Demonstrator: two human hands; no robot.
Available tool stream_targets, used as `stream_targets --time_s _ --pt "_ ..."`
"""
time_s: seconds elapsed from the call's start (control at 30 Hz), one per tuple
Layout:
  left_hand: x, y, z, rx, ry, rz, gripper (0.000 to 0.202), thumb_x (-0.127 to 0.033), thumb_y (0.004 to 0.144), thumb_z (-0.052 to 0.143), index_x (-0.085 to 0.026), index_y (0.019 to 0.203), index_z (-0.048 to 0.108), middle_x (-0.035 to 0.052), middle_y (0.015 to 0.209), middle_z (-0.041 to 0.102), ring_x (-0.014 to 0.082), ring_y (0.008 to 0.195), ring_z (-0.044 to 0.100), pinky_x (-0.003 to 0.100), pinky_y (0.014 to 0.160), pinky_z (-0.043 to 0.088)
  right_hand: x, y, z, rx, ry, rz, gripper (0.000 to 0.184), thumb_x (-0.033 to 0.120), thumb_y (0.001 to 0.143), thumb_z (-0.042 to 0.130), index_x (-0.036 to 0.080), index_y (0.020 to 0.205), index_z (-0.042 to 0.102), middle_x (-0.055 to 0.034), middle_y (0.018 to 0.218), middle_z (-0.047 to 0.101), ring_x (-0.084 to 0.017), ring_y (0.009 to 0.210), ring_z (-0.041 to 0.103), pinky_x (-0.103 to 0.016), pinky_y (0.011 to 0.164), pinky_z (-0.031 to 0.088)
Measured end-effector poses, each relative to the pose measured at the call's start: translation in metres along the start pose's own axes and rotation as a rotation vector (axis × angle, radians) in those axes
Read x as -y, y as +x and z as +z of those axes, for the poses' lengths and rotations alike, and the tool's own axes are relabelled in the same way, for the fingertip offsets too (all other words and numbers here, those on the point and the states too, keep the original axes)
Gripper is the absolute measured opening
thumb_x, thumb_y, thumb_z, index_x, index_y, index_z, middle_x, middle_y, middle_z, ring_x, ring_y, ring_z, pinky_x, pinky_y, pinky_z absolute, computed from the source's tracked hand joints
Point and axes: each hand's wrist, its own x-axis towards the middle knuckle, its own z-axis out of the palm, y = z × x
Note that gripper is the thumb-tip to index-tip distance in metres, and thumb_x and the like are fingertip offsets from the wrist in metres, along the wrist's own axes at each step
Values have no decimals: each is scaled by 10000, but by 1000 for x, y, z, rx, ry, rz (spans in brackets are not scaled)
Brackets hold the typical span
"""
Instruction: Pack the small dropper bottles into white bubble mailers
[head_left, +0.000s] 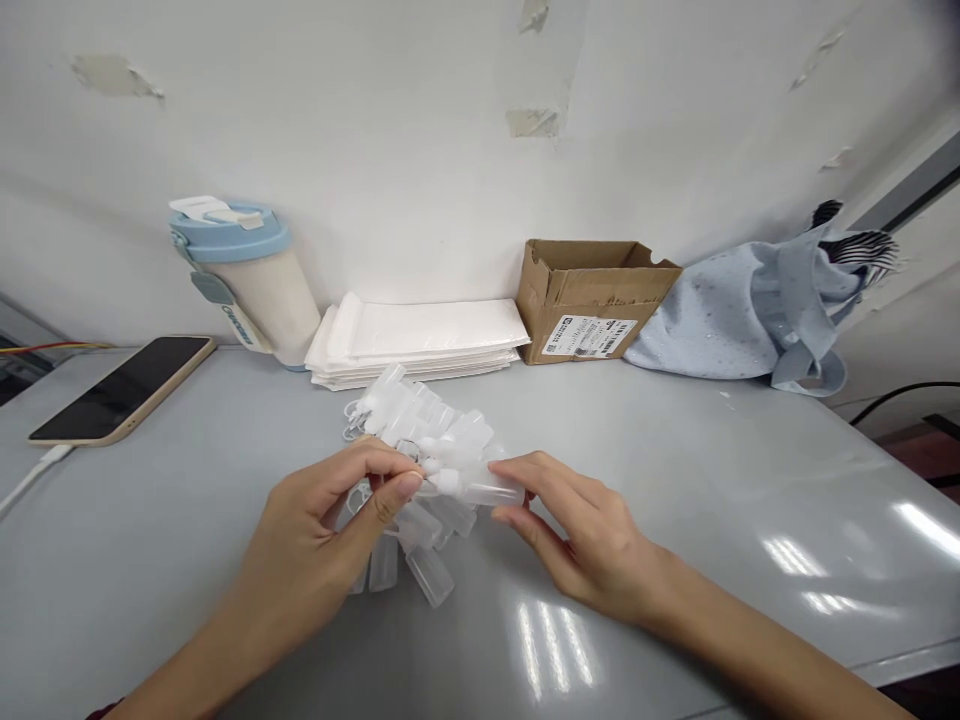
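Note:
A small translucent squeeze bottle [486, 488] lies nearly level between my two hands, its white nozzle end toward the left. My right hand [585, 525] grips its base between thumb and fingers. At the nozzle end, the thumb and forefinger of my left hand [330, 525] are pinched together; the fine tip between them is mostly covered. Beneath and behind is a pile of similar small bottles [429, 572], several with loop-strapped caps. The left hand hides part of that pile.
Behind the pile lies a stack of white envelopes [439, 330] against the wall. To its left stand a tumbler [262, 290] and a phone [127, 390] with a charging cable [34, 477]. An open cardboard box [585, 310] and a light-blue cloth bag [720, 310] stand right.

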Motion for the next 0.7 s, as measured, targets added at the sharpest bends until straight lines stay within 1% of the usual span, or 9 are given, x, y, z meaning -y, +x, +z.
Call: stream_targets --time_s 0.13,0.3,0.47,0.7 --pt "2 -1 2 16 -20 -24 132 -325 870 585 -267 762 635 -60 744 645 115 687 570 197 596 416 0 -3 2 -24 -9 -40 297 68 893 506 41 1189 495 -151 921 642 -169 800 603 -265 655 536" --pt "1 -2 6 29 -75 -15 133 -303 875 574 -267 758 627 -68 702 619 101 657 562 184 599 416 -1 -5 5 -46 -21 -59 302 48 883 510 27 1184 506 -156 909 646 -170 793 601 -263 646 542" --pt "-1 -3 6 39 -60 -9 160 -295 879 562 -254 732 611 -71 685 608 88 623 543 169 578 410 -2 -7 5 -34 -27 -65 313 44 875 517 23 1187 507 -164 931 653 -181 823 614 -273 654 553" --pt "-4 -2 8 14 -52 13 153 -288 874 574 -255 730 614 -71 674 606 90 612 536 164 570 416 0 -7 7 -39 -35 -64 297 52 879 516 16 1174 520 -169 937 664 -185 848 634 -271 680 568"
